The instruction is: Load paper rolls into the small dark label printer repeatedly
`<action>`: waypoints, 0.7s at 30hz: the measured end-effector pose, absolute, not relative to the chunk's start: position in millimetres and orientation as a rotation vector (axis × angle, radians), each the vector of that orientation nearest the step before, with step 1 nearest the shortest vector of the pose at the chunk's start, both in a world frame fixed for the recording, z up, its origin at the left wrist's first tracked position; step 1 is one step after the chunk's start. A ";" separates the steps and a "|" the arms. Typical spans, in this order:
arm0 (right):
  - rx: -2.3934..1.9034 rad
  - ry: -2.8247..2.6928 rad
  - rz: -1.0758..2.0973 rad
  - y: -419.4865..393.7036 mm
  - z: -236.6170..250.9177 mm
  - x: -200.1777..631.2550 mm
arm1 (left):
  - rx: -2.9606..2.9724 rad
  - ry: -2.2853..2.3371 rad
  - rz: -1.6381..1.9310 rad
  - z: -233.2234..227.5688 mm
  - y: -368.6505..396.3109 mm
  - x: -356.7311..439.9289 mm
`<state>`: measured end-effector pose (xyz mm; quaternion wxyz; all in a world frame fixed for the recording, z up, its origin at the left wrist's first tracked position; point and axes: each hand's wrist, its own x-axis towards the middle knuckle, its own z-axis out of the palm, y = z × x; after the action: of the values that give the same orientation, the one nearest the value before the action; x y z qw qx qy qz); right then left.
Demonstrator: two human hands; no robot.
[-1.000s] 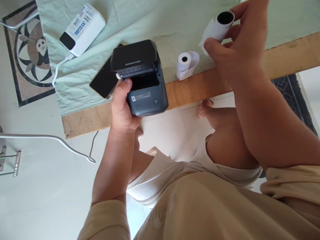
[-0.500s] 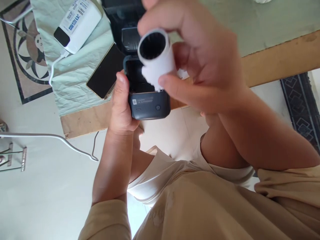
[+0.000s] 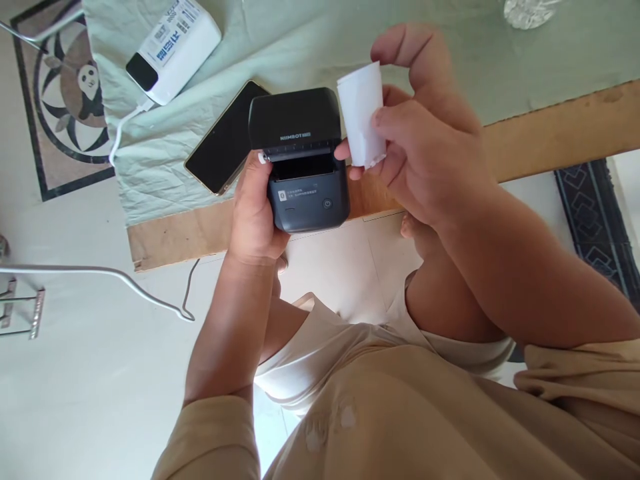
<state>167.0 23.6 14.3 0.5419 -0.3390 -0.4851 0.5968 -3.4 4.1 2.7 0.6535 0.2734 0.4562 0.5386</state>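
A dark label printer [image 3: 309, 207] with NIIMBOT lettering on its lid [image 3: 295, 120] rests in my left hand [image 3: 257, 207]. My thumb lies along its left side, and the other fingers are mostly hidden beneath it. The lid is partly lowered, with a dark gap between it and the body. Just right of the printer, my right hand [image 3: 425, 127] pinches a white paper label roll [image 3: 361, 117] between thumb and fingers. The roll stands nearly upright, its lower edge ragged.
On the green cloth [image 3: 300, 40] lie a black phone [image 3: 227, 137] and a white power bank [image 3: 175, 50] with a white cable [image 3: 120, 133]. A clear glass object [image 3: 530, 10] sits at the far right. The table's wooden edge [image 3: 560, 127] runs beneath the hands.
The roll has moved right, away from above the open printer, and turned so its side shows. The printer's lid has swung down over the compartment.
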 end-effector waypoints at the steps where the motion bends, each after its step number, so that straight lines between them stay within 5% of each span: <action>1: -0.781 -1.148 1.418 23.9 12.6 166.4 | 0.658 1.004 1.241 1.4 4.0 -3.9; 21: -0.783 -1.044 1.228 34.7 19.5 150.0 | 0.697 0.944 1.210 5.3 4.3 -3.8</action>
<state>150.0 34.7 19.5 0.6249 -0.3411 -0.4549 0.5350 -3.8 4.3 5.3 0.6653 0.3086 0.4181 0.5361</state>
